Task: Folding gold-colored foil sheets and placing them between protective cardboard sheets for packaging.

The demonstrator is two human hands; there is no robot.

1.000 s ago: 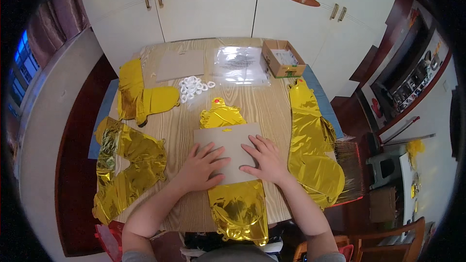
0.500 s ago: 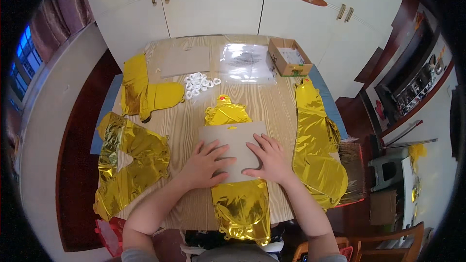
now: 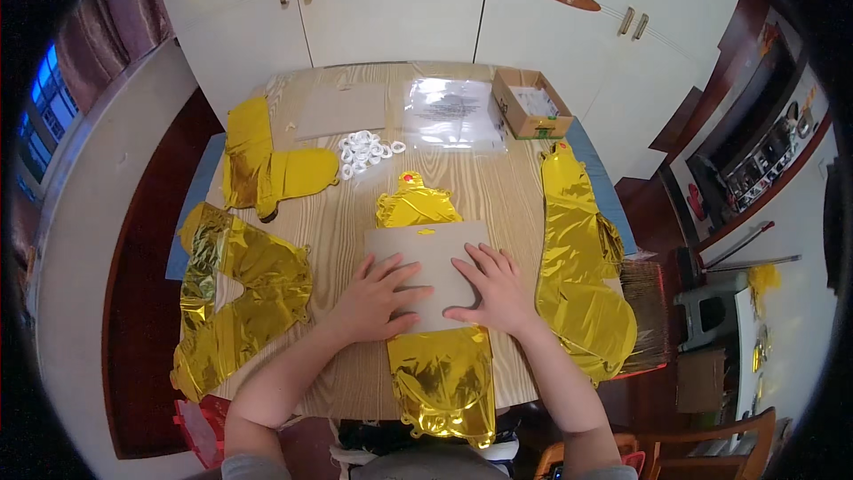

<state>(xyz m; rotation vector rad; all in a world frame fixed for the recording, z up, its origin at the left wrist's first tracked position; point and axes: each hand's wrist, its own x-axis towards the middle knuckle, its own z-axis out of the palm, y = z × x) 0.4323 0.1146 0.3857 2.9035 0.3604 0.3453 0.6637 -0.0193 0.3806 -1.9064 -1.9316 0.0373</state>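
Though foil is pinned beneath the board by the spread left hand and right hand, its 12 and 6 o'clock ends are left uncovered. More foil at 3, 9 and 10 o'clock is untouched

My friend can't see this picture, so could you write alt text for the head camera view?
A person's left hand and right hand rest on a grey-beige board lying across a gold foil piece on a wood-grain table. More gold foil lies on both sides; beyond are white rings, clear plastic and an open cardboard box.
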